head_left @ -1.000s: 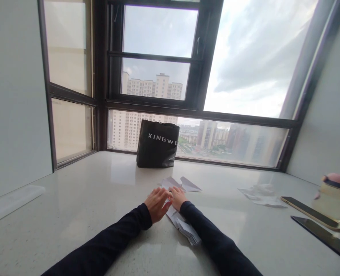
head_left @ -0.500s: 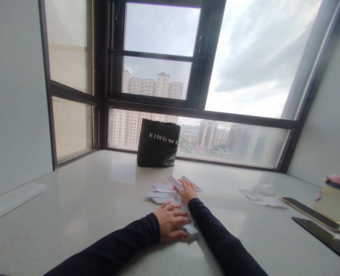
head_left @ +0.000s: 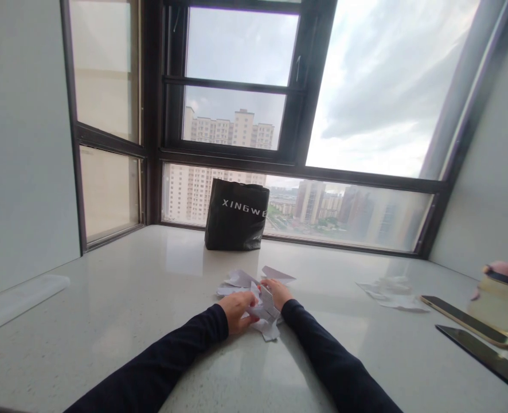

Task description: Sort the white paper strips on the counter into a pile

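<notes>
2 hands (head_left: 238, 311) (head_left: 279, 293) on papers (head_left: 269, 301), 1 black bag (head_left: 235, 222)

The paper pieces (head_left: 268, 329) look matt, the sill (head_left: 129, 344) glossy like polished stone, the bag (head_left: 235, 223) sleek plastic, the sleeves (head_left: 335, 364) dull cloth.

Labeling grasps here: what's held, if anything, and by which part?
White paper pieces, touched from opposite sides by the left hand and right hand; whether either truly grips can't be told.
</notes>
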A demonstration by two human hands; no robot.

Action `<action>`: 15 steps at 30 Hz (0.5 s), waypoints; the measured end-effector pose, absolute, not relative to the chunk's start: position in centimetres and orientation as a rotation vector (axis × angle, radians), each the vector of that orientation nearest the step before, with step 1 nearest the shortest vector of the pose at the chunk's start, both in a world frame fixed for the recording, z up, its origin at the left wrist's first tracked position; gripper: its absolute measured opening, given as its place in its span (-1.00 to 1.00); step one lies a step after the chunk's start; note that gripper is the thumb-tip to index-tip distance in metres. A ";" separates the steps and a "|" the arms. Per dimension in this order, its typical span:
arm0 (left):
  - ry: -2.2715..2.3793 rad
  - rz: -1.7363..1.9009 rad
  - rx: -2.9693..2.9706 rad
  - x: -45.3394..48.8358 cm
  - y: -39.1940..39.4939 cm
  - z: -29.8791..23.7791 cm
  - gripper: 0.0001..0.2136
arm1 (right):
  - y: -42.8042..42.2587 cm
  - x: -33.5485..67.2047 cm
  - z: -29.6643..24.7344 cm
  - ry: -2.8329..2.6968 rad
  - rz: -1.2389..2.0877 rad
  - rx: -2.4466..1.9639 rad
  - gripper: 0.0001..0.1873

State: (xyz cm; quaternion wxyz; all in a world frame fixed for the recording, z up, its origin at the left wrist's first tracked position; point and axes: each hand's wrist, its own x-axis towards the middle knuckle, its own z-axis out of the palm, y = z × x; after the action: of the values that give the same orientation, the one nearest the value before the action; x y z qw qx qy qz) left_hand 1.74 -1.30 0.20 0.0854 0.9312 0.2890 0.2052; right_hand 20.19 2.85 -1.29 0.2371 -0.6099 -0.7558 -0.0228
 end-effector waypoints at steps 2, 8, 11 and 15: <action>0.929 0.678 2.738 1.5 -1.2 0.4 -0.81 | 2.7 20.0 -0.9 -2.050 -0.070 -1.637 -0.73; 0.908 0.933 2.657 0.0 -0.2 1.6 -0.59 | 3.3 21.4 -0.4 -1.821 -0.209 -1.707 -0.69; 1.106 1.084 2.605 -0.6 0.5 1.8 -0.47 | 3.7 22.1 -1.3 -1.716 -0.216 -1.838 -0.64; 1.535 0.864 2.486 -0.8 1.2 1.0 -0.54 | 3.8 22.0 -2.5 -1.782 -0.107 -1.871 -0.60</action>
State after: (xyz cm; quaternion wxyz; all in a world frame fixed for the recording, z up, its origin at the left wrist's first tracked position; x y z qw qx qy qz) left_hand -0.82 1.19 0.96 0.0471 0.8150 0.5033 0.2833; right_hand 22.05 3.76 -2.54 0.2742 -0.6959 -0.6626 -0.0397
